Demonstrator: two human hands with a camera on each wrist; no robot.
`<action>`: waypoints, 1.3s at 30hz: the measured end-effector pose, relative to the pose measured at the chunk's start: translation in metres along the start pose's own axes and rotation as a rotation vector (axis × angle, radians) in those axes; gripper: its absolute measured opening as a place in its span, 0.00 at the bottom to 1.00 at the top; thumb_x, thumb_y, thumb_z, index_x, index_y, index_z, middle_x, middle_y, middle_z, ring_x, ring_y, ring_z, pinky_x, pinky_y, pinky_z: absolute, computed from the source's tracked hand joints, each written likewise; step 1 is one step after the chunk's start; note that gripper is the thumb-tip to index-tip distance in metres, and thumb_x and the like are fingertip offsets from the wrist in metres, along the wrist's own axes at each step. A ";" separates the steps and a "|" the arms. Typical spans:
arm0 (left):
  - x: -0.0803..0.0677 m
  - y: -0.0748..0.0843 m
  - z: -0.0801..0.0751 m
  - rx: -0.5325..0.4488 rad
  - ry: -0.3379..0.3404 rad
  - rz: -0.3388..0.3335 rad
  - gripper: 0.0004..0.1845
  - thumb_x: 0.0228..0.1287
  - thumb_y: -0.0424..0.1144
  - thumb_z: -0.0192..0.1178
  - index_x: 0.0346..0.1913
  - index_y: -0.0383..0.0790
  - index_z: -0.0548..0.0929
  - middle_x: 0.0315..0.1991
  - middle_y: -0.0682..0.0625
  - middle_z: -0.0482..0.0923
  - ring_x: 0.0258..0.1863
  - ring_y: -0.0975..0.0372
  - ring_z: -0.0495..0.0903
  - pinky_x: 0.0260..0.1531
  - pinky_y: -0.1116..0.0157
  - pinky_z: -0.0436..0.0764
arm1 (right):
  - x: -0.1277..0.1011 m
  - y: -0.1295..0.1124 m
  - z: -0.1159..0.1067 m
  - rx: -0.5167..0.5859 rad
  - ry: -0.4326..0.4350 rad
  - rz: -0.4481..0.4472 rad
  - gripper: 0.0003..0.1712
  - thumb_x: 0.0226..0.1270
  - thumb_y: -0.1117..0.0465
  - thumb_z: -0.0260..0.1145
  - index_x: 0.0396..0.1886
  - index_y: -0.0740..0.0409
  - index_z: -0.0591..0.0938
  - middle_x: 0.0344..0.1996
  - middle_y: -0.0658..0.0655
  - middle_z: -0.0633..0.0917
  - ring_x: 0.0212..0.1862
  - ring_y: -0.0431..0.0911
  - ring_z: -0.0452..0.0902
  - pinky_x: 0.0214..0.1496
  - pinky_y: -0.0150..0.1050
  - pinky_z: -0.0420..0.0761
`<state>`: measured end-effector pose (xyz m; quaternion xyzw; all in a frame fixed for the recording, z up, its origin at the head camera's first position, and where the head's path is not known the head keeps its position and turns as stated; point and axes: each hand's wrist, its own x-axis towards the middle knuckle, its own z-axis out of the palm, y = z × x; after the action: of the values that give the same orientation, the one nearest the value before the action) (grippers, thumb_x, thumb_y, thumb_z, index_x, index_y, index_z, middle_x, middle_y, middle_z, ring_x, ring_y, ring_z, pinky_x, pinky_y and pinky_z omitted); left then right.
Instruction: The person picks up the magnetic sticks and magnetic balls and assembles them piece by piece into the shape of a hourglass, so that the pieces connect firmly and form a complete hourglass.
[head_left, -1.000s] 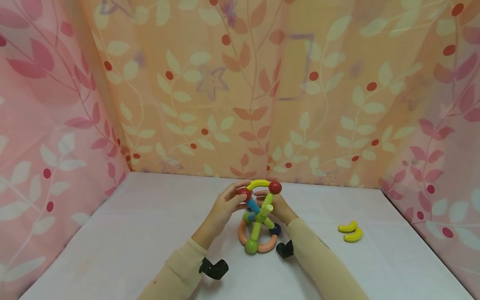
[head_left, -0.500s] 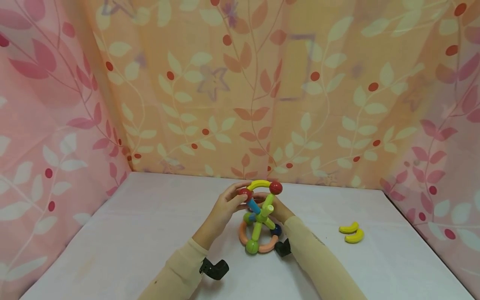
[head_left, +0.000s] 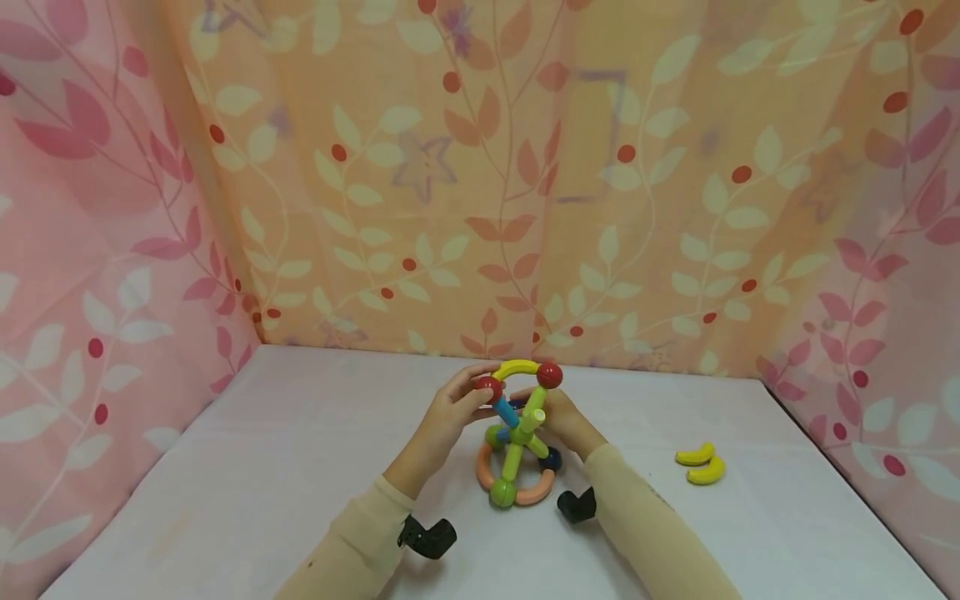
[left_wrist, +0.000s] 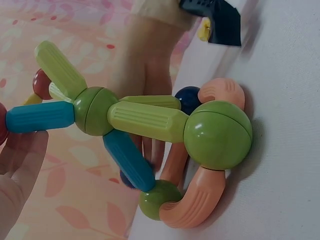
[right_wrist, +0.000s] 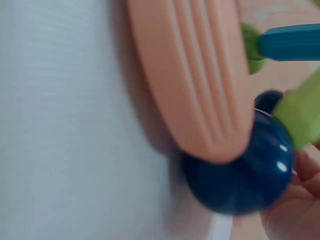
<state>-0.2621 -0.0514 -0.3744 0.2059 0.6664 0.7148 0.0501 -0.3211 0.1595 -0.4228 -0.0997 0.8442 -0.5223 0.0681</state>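
Observation:
A toy structure (head_left: 514,442) of coloured rods and balls stands on the white table (head_left: 262,467). Its base is a peach ring (left_wrist: 192,207) with a big green ball (left_wrist: 217,135) and a dark blue ball (right_wrist: 240,170). Green and blue rods rise to a yellow arch (head_left: 517,367) between two red balls. My left hand (head_left: 448,414) pinches the left red ball (head_left: 489,387). My right hand (head_left: 564,421) holds the structure from behind, just below the right red ball (head_left: 550,375), and its fingertips (right_wrist: 295,200) lie against the dark blue ball.
Two loose yellow curved pieces (head_left: 699,465) lie on the table to the right. Leaf-patterned curtains (head_left: 480,183) close in the back and both sides. Bare tabletop stretches to the left and in front.
My right wrist has shifted slightly right and toward me. The structure and my left hand have stayed put.

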 end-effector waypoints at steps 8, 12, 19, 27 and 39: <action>0.000 0.001 -0.002 0.005 0.003 0.003 0.22 0.77 0.39 0.50 0.70 0.39 0.69 0.63 0.33 0.73 0.63 0.45 0.74 0.60 0.57 0.80 | -0.045 -0.016 -0.018 0.119 0.238 0.189 0.24 0.68 0.57 0.67 0.61 0.59 0.80 0.58 0.62 0.83 0.61 0.54 0.78 0.68 0.54 0.75; -0.001 0.001 -0.003 0.008 0.005 -0.004 0.22 0.77 0.39 0.50 0.70 0.40 0.69 0.63 0.33 0.73 0.62 0.48 0.76 0.61 0.56 0.80 | -0.068 -0.026 -0.029 0.166 0.281 0.186 0.27 0.66 0.51 0.69 0.63 0.55 0.80 0.59 0.59 0.82 0.61 0.52 0.78 0.70 0.54 0.73; -0.002 0.001 -0.002 -0.011 0.033 0.005 0.21 0.76 0.36 0.51 0.69 0.39 0.71 0.61 0.34 0.75 0.63 0.42 0.74 0.59 0.56 0.81 | -0.099 -0.049 -0.035 0.175 0.324 0.094 0.28 0.65 0.49 0.71 0.62 0.55 0.80 0.57 0.58 0.83 0.55 0.46 0.79 0.69 0.51 0.75; -0.001 0.001 -0.002 -0.004 0.028 0.003 0.21 0.76 0.36 0.51 0.69 0.41 0.71 0.61 0.36 0.75 0.63 0.43 0.74 0.59 0.56 0.81 | -0.119 -0.073 -0.034 0.145 0.335 0.007 0.23 0.64 0.55 0.72 0.57 0.58 0.82 0.54 0.56 0.84 0.56 0.45 0.77 0.67 0.47 0.77; -0.001 0.003 0.001 0.009 0.019 -0.005 0.21 0.76 0.37 0.50 0.69 0.42 0.71 0.61 0.37 0.75 0.62 0.45 0.75 0.60 0.55 0.80 | -0.125 -0.079 -0.027 0.031 0.317 -0.058 0.20 0.61 0.58 0.74 0.53 0.55 0.84 0.55 0.56 0.83 0.55 0.49 0.81 0.55 0.41 0.85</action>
<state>-0.2604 -0.0514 -0.3712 0.1975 0.6705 0.7138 0.0444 -0.1982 0.1790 -0.3386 -0.0391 0.8329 -0.5462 -0.0796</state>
